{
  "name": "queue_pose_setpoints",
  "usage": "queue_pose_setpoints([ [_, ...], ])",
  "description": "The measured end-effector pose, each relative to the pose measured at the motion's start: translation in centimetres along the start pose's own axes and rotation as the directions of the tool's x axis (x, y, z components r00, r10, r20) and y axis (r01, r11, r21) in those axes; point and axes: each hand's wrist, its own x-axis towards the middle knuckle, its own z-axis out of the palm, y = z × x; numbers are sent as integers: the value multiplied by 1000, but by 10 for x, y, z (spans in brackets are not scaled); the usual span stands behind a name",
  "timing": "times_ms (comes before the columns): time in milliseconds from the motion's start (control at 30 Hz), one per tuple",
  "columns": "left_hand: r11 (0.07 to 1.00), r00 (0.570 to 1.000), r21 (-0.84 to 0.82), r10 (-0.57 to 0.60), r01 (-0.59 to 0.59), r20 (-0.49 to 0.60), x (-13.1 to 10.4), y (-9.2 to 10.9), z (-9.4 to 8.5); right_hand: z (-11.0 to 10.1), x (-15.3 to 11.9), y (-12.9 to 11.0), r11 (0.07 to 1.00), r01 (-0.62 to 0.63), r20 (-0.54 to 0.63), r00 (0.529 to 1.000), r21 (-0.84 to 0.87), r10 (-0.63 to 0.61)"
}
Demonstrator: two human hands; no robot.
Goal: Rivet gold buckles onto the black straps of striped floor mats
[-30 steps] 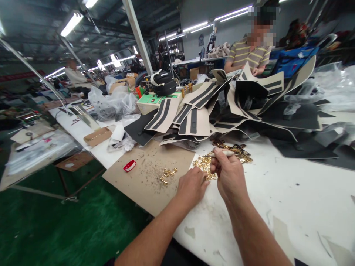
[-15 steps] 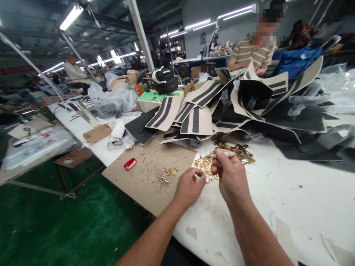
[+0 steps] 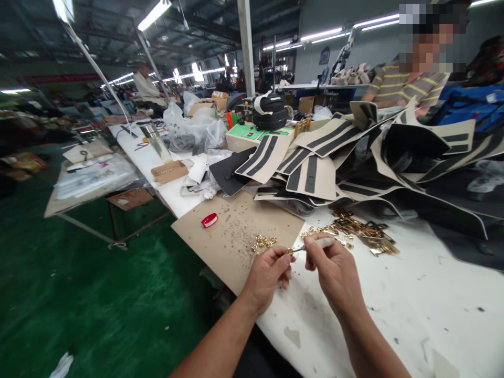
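Between thumb and fingertips, my left hand (image 3: 268, 273) pinches a small gold metal fitting (image 3: 290, 252). My right hand (image 3: 333, 262) grips a pale-handled tool with a thin metal tip (image 3: 325, 242), like a small screwdriver or awl. Its tip points left and meets the fitting, or comes very close to it. Just left of my left hand, a small group of gold fittings (image 3: 264, 241) lies on the brown board (image 3: 197, 231). Behind my right hand are more loose gold fittings (image 3: 315, 231), partly hidden, and a heap of flat gold metal plates (image 3: 370, 233).
Stacked beige and black panels (image 3: 313, 178) cover the back of the white table (image 3: 425, 304). A red ring-shaped object (image 3: 209, 220) rests on the board amid dark crumbs. Farther left are a cardboard tray (image 3: 170, 171) and plastic bags (image 3: 189, 128). A co-worker in a striped shirt (image 3: 409, 86) is across the table.
The view has swung left, so things appear farther right. My left hand has lifted a gold fitting from near the pile, and the tool's tip now points at it.
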Motion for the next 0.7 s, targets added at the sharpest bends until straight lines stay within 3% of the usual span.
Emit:
queue_pose_setpoints([
  [300, 1000, 1000, -3, 13, -13, 13, 0, -3, -1, 1, 0, 1, 998, -8, 0, 1000, -60, 8],
  [700, 999, 999, 45, 31, -30, -22, 0, -4, 3, 0, 1, 1, 986, 78, 13, 997, -148, -77],
])
